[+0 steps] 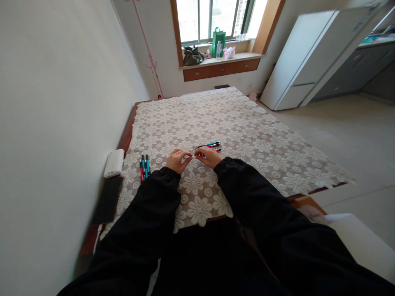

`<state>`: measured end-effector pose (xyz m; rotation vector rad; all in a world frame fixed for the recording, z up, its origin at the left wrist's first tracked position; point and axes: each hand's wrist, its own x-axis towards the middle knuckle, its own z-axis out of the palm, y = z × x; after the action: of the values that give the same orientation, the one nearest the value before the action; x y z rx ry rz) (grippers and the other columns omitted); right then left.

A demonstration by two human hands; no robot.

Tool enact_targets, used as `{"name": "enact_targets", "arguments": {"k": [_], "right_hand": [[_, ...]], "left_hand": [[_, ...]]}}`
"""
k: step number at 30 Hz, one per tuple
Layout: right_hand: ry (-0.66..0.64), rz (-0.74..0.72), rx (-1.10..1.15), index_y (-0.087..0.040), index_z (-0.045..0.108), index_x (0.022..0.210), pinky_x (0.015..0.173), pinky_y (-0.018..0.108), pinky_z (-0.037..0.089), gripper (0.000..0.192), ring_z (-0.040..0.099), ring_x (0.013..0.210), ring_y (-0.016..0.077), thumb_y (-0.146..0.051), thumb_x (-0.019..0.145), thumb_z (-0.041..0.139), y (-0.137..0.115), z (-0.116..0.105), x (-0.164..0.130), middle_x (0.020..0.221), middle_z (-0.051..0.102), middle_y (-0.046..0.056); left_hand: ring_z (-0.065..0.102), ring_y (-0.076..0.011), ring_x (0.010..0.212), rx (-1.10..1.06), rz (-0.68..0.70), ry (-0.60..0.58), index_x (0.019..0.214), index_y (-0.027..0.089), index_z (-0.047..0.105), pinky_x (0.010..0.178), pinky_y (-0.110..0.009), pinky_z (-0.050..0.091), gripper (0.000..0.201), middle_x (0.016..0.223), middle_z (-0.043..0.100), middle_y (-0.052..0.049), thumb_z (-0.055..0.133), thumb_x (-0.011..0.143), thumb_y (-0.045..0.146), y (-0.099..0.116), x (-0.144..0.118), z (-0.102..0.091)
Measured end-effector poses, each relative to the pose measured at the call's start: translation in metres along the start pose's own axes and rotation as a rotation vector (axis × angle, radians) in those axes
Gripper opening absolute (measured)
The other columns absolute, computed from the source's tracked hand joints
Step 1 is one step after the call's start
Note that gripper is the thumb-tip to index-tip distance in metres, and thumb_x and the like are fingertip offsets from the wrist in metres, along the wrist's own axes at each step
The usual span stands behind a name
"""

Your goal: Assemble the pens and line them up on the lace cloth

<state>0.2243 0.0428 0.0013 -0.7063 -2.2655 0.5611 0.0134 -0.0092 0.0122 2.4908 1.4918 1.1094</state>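
Both hands meet over the near middle of the tabletop point(247, 123), which is covered by a lace cloth point(271, 156) with a flower pattern. From the head camera I see my left hand point(177, 160) and right hand point(210, 157) with fingertips pinched together on a small pale pen part point(194, 156) held between them; it is too small to tell more. Just beyond the right hand lie loose pens point(210, 144), teal and red. Left of the left hand, three more pens point(144, 165) lie side by side, pointing away from me. Further left, at the tabletop's edge by the wall, sit a white box point(114, 163) and a dark flat phone point(107, 200).
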Motion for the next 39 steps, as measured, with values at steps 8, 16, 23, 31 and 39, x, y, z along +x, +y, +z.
{"name": "enact_targets", "arguments": {"k": [8, 16, 23, 31, 39], "right_hand": [[0.029, 0.130, 0.171, -0.018, 0.065, 0.093, 0.065, 0.023, 0.044, 0.018, 0.060, 0.067, 0.0124, -0.036, 0.089, 0.066, 0.000, 0.003, 0.000, 0.079, 0.071, 0.001], [0.067, 0.234, 0.482, -0.019, 0.062, 0.094, 0.073, 0.029, 0.053, 0.029, 0.071, 0.081, 0.0180, -0.045, 0.084, 0.069, -0.001, 0.009, 0.001, 0.088, 0.074, 0.004], [0.055, 0.233, 0.480, -0.020, 0.062, 0.095, 0.077, 0.031, 0.054, 0.027, 0.072, 0.084, 0.0195, -0.042, 0.083, 0.070, -0.001, 0.011, 0.000, 0.090, 0.074, 0.004], [0.044, 0.195, 0.422, -0.020, 0.061, 0.099, 0.075, 0.029, 0.052, 0.019, 0.071, 0.084, 0.0181, -0.035, 0.087, 0.063, -0.004, 0.007, 0.000, 0.093, 0.075, 0.004], [0.038, 0.190, 0.358, -0.020, 0.054, 0.097, 0.068, 0.027, 0.047, 0.015, 0.067, 0.072, 0.0154, -0.032, 0.090, 0.058, -0.010, 0.003, -0.001, 0.084, 0.076, 0.002]], "left_hand": [[0.064, -0.0194, 0.091, -0.025, 0.011, 0.039, 0.091, 0.024, 0.071, 0.087, -0.035, 0.052, 0.017, 0.090, 0.075, -0.003, 0.062, 0.092, 0.038, 0.000, 0.000, -0.001], [0.065, -0.0185, 0.090, -0.050, 0.001, 0.078, 0.090, 0.024, 0.070, 0.086, -0.034, 0.053, 0.016, 0.091, 0.075, -0.002, 0.063, 0.092, 0.038, 0.002, 0.001, -0.003], [0.065, -0.0189, 0.089, -0.046, -0.003, 0.062, 0.090, 0.024, 0.070, 0.085, -0.035, 0.054, 0.018, 0.090, 0.075, -0.003, 0.062, 0.092, 0.040, 0.003, 0.002, -0.003], [0.066, -0.0191, 0.089, -0.027, -0.039, 0.051, 0.089, 0.024, 0.071, 0.084, -0.035, 0.055, 0.023, 0.087, 0.075, -0.003, 0.061, 0.092, 0.045, 0.005, 0.002, -0.004], [0.066, -0.0189, 0.087, -0.035, -0.039, 0.074, 0.089, 0.024, 0.071, 0.083, -0.035, 0.054, 0.022, 0.087, 0.074, -0.004, 0.062, 0.092, 0.044, 0.002, 0.001, 0.000]]}}
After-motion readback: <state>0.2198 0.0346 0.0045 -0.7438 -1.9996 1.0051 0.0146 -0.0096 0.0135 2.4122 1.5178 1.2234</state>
